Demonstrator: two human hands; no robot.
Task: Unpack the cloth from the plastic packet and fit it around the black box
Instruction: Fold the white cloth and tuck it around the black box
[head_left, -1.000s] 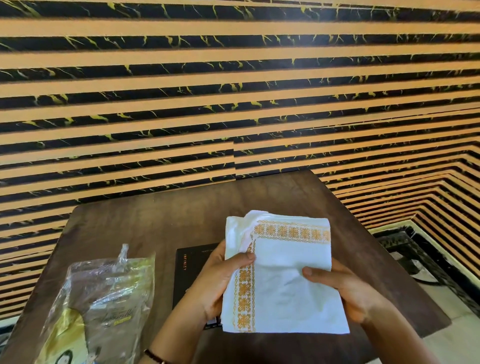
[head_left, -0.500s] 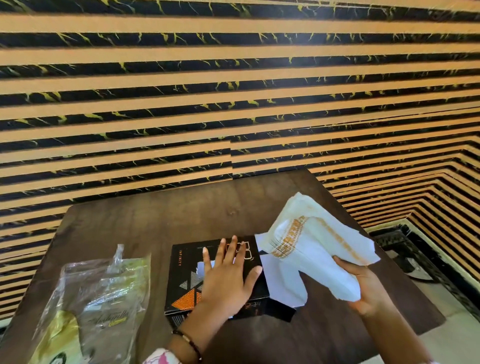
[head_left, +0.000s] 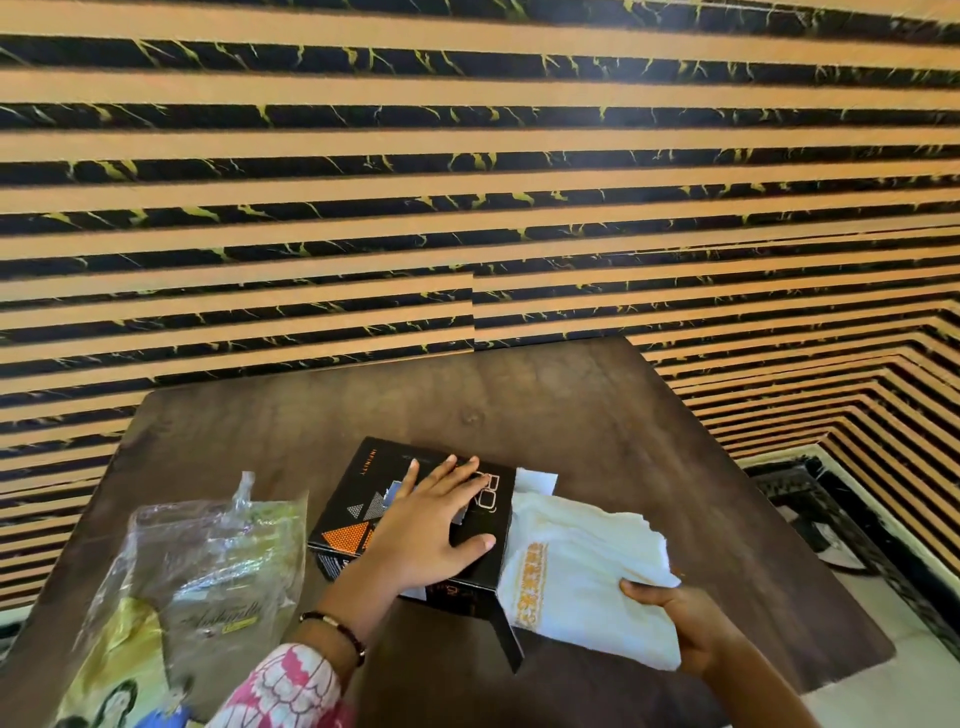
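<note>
A black box (head_left: 363, 491) with orange and grey triangles lies near the middle of the brown table (head_left: 571, 415). My left hand (head_left: 431, 530) presses flat on its lid, fingers spread. The white cloth (head_left: 587, 561) with an orange embroidered border lies against the box's right side, partly under it, and my right hand (head_left: 685, 629) grips its near right corner. The empty plastic packet (head_left: 208, 587) lies crumpled at the table's left front.
A wall of orange and black marbled stripes (head_left: 467, 182) stands right behind the table. The table's right edge drops to a tiled floor with a dark patterned border (head_left: 810, 509). A loose black flap (head_left: 506, 639) hangs from the box's near corner.
The cloth came down from mid-air to the table beside the box. My right hand lowered with it. My left hand stayed flat on the box, which turned slightly.
</note>
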